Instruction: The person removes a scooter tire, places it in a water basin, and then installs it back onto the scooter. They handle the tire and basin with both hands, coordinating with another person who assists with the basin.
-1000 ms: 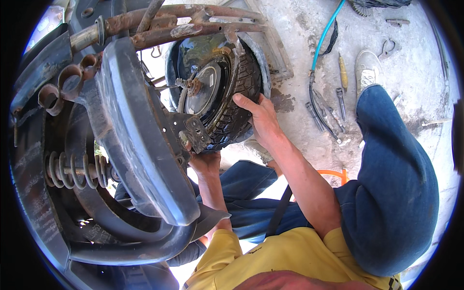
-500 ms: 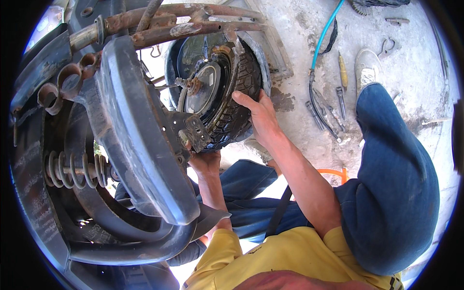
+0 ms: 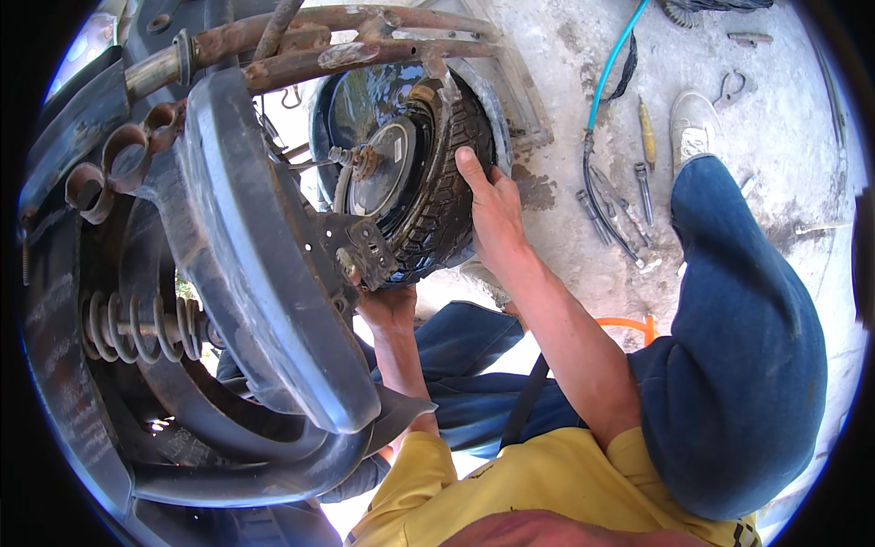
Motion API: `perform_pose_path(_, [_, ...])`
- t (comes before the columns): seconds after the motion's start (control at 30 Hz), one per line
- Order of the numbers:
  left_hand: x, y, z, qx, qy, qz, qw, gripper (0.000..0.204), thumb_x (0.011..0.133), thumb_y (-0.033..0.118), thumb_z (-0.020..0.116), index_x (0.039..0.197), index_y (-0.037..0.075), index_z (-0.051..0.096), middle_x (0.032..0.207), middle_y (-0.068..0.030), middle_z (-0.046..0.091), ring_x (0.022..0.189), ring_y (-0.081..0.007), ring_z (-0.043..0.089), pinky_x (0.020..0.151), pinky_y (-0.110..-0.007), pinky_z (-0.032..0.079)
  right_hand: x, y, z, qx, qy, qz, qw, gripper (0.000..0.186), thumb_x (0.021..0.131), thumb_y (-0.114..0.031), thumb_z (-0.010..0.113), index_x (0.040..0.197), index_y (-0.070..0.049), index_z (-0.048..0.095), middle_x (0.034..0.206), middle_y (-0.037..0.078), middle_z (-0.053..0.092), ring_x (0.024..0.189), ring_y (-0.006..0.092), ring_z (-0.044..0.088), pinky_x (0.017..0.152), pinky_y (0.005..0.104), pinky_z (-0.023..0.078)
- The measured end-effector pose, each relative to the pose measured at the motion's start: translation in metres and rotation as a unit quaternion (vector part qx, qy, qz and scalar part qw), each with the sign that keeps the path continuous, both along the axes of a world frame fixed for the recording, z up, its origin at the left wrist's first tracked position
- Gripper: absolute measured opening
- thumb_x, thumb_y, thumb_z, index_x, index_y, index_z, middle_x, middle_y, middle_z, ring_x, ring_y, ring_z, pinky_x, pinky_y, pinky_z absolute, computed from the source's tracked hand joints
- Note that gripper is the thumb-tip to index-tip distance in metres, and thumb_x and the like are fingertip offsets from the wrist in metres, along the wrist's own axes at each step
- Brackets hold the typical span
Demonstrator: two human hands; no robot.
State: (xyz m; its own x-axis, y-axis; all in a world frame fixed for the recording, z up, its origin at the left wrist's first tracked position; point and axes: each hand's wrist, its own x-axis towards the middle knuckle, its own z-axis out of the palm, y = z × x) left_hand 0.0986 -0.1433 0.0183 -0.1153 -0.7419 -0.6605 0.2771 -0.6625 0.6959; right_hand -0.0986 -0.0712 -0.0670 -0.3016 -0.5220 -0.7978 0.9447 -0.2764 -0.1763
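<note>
Right against the tread, the person's right hand (image 3: pixel 499 214) has hold of a black, knobby rubber tyre (image 3: pixel 440 214). Its thumb is spread well away from the fingers and laid over the lugs; the fingers curl round the tyre's outer side, their tips out of sight. The person's left hand (image 3: pixel 390 305) is at the tyre's near lower edge, below and left of the right hand. Its fingers disappear under the tyre and a rusty, perforated metal bracket (image 3: pixel 372 253), so I cannot tell how far open they are or what they grip.

From the right hand, the tyre lies directly to the left, tilted, its tread band slanting from the far side down towards the left hand. Its threaded steel axle (image 3: pixel 351 159) points left, away from the right hand, which is the nearer one to the exposed tread; the left is closer to the bracket.

Just beyond the right hand, a pale grey-blue curved rim (image 3: pixel 499 118) shows behind the tyre. Rusty steel tubes (image 3: pixel 365 41) cross farther ahead. Well out to the right hand's right lies a yellow-handled slim tool (image 3: pixel 647 132).
</note>
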Motion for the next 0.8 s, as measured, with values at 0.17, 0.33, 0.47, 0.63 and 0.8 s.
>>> perform_pose_path(0.17, [0.002, 0.0, 0.0, -0.001, -0.005, -0.005, 1.0, 0.066, 0.088, 0.028, 0.076, 0.15, 0.016, 0.058, 0.148, -0.0104, 0.064, 0.135, -0.0328, 0.062, 0.111, -0.061, 0.053, 0.0, 0.0, -0.002, 0.008, -0.001, 0.01, 1.0, 0.079, 0.093, -0.052, 0.082, 0.133, 0.012, 0.061, 0.12, 0.018, 0.071, 0.102, 0.0218, 0.068, 0.091, 0.0337, 0.056])
perform_pose_path(0.33, [0.004, 0.003, 0.001, 0.0, -0.009, 0.002, 1.0, 0.065, 0.088, 0.028, 0.076, 0.15, 0.016, 0.059, 0.148, -0.0102, 0.064, 0.133, -0.0331, 0.063, 0.11, -0.061, 0.053, 0.001, 0.0, -0.003, 0.004, 0.002, 0.02, 1.0, 0.08, 0.092, -0.052, 0.083, 0.133, 0.013, 0.06, 0.12, 0.019, 0.071, 0.102, 0.0223, 0.068, 0.09, 0.0342, 0.056])
perform_pose_path(0.47, [0.004, 0.0, -0.001, 0.006, -0.007, 0.001, 1.0, 0.065, 0.088, 0.028, 0.076, 0.15, 0.016, 0.059, 0.147, -0.0101, 0.065, 0.133, -0.0332, 0.064, 0.111, -0.06, 0.053, 0.0, -0.002, -0.005, 0.013, -0.008, 0.019, 1.0, 0.082, 0.089, -0.051, 0.085, 0.131, 0.015, 0.06, 0.12, 0.021, 0.071, 0.102, 0.0236, 0.069, 0.09, 0.0351, 0.056])
perform_pose_path(0.63, [0.003, 0.003, 0.001, 0.01, 0.003, 0.01, 1.0, 0.062, 0.09, 0.028, 0.075, 0.149, 0.015, 0.06, 0.146, -0.01, 0.066, 0.133, -0.0321, 0.064, 0.111, -0.059, 0.054, 0.004, -0.001, -0.013, 0.029, -0.004, 0.047, 0.998, 0.081, 0.087, -0.046, 0.087, 0.131, 0.017, 0.06, 0.12, 0.023, 0.07, 0.104, 0.0256, 0.07, 0.091, 0.0357, 0.057])
perform_pose_path(0.8, [0.005, 0.001, -0.002, 0.008, 0.009, 0.012, 1.0, 0.058, 0.093, 0.029, 0.073, 0.147, 0.015, 0.061, 0.145, -0.0104, 0.066, 0.131, -0.0313, 0.065, 0.111, -0.059, 0.054, -0.009, 0.001, -0.002, -0.012, -0.044, 0.049, 0.998, 0.074, 0.086, -0.036, 0.088, 0.131, 0.015, 0.059, 0.122, 0.022, 0.07, 0.106, 0.0251, 0.07, 0.092, 0.0375, 0.057])
